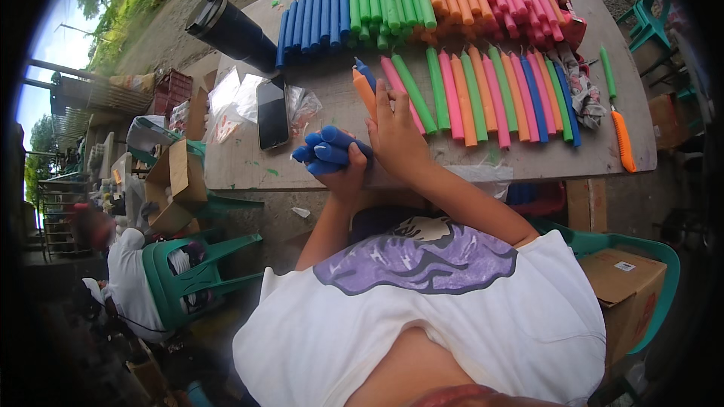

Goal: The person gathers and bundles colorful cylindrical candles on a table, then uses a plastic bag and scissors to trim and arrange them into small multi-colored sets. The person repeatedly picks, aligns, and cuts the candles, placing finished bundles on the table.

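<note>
The person's left hand (343, 169) is wrapped tight around a bundle of blue candles (323, 152), whose rounded ends stick out of the fist toward the person's left. The right hand (394, 136) crosses just over it, fingers reaching up and closed on an orange candle (364, 93), with a single blue candle (365, 73) lying against it on the far side; whether the fingers grip that one too, I cannot tell. Both hands touch each other at the near edge of the wooden table (249, 166).

Just beyond the right hand's fingertips lies a row of single candles (490, 94) in pink, green, orange and blue, laid side by side and fanning away to the right of the grip. Farther off, past that row, a long stacked bank of candles (422, 0) runs along the far edge, blue at its left end, then green, orange and pink.

To the left of the clenched hand a dark phone (272, 113) lies flat among clear plastic bags (234, 102), and beyond those stands a black tumbler (226, 29). Well off to the right of both hands, an orange-handled cutter (623, 141) rests near the table's end, with a lone green candle (608, 71) just beyond it.
</note>
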Motion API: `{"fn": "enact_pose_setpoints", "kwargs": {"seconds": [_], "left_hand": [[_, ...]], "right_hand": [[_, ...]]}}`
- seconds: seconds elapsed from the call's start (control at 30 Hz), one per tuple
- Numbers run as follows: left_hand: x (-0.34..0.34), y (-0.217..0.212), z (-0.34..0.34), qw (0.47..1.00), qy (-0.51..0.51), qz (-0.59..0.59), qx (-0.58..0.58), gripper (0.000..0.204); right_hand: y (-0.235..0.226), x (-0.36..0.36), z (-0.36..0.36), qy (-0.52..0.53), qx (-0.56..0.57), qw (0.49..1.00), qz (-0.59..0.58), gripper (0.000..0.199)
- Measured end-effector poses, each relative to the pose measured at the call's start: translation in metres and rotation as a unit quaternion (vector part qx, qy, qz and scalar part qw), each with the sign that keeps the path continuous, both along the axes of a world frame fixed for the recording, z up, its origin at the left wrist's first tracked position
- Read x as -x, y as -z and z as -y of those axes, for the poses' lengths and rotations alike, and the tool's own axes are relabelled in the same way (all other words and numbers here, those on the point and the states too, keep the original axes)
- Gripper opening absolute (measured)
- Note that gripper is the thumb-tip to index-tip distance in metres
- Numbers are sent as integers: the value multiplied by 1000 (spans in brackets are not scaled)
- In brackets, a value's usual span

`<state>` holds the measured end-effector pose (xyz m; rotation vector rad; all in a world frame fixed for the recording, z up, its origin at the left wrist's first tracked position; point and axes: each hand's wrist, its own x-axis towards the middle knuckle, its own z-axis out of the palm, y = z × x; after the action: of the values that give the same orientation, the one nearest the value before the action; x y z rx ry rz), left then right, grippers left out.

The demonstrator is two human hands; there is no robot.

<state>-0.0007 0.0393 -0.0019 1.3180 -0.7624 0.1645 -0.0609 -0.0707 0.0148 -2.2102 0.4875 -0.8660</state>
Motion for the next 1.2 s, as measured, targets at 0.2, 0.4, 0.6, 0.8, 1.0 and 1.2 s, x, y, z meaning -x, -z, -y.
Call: {"fn": "enact_pose_setpoints", "kwargs": {"seconds": [0.2, 0.4, 0.6, 0.8, 1.0, 1.2], "left_hand": [[-8, 19, -7, 999, -9, 36, -15, 46], [0, 7, -7, 999, 33, -11, 9, 49], [-1, 0, -8, 998, 44, -36, -29, 49], [-8, -7, -9, 996, 15, -80, -32, 52], [-47, -50, -20, 956, -5, -150, -252, 61], [-91, -89, -18, 744, 3, -28, -667, 62]], "right_hand": [[-17, 4, 4, 14, 275, 947, -168, 58], [1, 0, 11, 42, 325, 916, -229, 53], [-4, 5, 30, 66, 298, 933, -189, 50], [-15, 27, 30, -57, 284, 932, -218, 47], [10, 27, 44, 2, 315, 936, -158, 44], [6, 28, 42, -1, 316, 937, -151, 46]]}}
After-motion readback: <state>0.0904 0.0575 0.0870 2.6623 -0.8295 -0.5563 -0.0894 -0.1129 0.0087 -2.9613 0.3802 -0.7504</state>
